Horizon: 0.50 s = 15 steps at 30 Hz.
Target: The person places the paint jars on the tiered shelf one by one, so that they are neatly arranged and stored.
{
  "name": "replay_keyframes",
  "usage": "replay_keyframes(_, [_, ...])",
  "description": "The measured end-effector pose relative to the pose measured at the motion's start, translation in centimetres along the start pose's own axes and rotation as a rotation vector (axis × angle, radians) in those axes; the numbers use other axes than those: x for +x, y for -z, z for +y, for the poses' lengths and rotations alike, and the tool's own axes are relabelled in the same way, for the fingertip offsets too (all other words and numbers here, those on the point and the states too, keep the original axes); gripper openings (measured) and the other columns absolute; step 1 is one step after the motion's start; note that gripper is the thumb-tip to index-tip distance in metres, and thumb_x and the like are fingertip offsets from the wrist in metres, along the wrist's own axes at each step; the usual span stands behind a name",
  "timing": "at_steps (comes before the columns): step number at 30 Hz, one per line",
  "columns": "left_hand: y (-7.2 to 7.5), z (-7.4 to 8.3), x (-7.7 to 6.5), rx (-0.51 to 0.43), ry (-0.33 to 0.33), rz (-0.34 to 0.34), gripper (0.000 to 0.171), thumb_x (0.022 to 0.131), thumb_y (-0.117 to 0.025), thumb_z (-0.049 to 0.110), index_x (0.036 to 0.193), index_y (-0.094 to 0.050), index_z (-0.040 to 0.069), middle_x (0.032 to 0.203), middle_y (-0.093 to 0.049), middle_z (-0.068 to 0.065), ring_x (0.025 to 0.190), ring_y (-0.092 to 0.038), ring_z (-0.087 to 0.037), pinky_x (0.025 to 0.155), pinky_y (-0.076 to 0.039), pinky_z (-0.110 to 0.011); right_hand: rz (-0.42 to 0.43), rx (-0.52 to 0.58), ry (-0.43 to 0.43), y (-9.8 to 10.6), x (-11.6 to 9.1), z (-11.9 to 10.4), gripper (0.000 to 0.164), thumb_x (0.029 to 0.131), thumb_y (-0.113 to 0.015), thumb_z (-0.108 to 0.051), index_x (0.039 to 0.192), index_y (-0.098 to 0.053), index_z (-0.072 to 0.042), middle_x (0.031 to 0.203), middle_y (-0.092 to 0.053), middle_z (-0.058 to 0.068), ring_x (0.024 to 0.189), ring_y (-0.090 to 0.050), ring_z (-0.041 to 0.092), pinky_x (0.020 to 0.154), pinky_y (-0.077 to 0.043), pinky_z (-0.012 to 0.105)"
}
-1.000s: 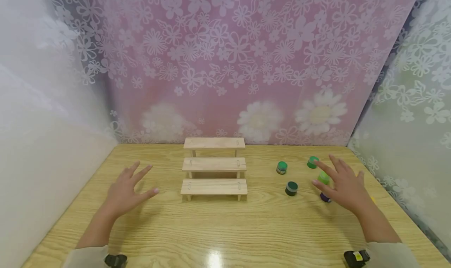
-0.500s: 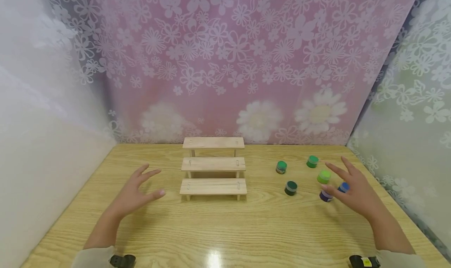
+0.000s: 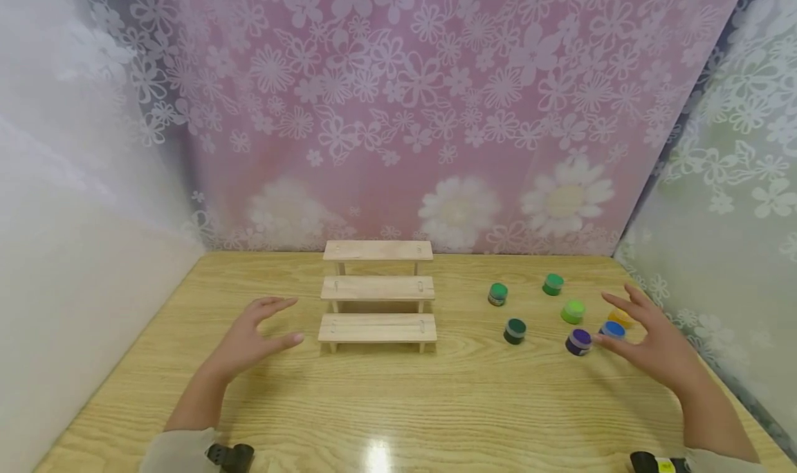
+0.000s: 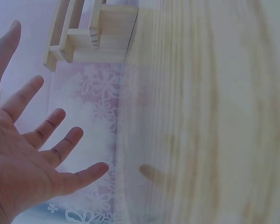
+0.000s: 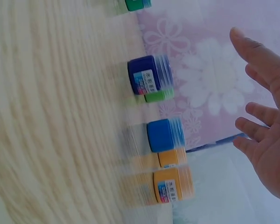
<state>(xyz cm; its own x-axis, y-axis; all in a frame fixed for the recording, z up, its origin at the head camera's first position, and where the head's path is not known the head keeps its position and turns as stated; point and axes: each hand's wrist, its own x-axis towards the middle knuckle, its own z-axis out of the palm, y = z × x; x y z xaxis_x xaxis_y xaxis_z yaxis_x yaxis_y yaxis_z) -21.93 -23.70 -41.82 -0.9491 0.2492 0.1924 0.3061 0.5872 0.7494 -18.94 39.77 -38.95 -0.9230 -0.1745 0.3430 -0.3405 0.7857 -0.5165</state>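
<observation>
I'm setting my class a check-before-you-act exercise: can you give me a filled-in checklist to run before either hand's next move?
1. Left hand free: ok, it holds nothing.
2. Right hand free: ok, it holds nothing, near the jars.
3. Wooden rack upright on the table: ok.
4. Purple jar upright: ok.
5. Both orange jars fully visible from the head camera: not ok, the right hand blocks the view.
6. Purple jar sealed tight: cannot tell.

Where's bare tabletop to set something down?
Free: table in front of the wooden stand; the gap between stand and dark green jar; all three shelves. Crowded: purple jar, blue jar, light green jar and orange jars by the right hand.
</observation>
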Motion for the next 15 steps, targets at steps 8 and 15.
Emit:
replay_keyframes(8, [-0.7,0.2,0.5,-0.059,0.009,-0.016,0.067,0.081,-0.080,0.040,0.140,-0.055,0.019,0.143,-0.044,-0.011,0.128,-0.041,-0.041,0.095,-0.039,-0.065,0.012,0.008,-0.017,0.8,-0.7,1.8,0.073,0.084,-0.079,-0.016,0.147,-0.044,-0.006,0.160,-0.009,0.020,0.138,-0.012,0.057,0.081,-0.026,0.081])
replay_keyframes(15, [-1.0,0.4,0.8,-0.133,0.051,-0.058,0.068,0.082,-0.080,0.036,0.141,-0.055,0.015,0.145,-0.043,-0.013,0.126,-0.045,-0.039,0.094,-0.043,-0.060,-0.005,-0.004,-0.040,1.3,-1.1,2.8,0.071,0.084,-0.079,-0.017,0.145,-0.045,-0.001,0.158,-0.012,0.025,0.133,-0.014,0.063,0.082,-0.024,0.081])
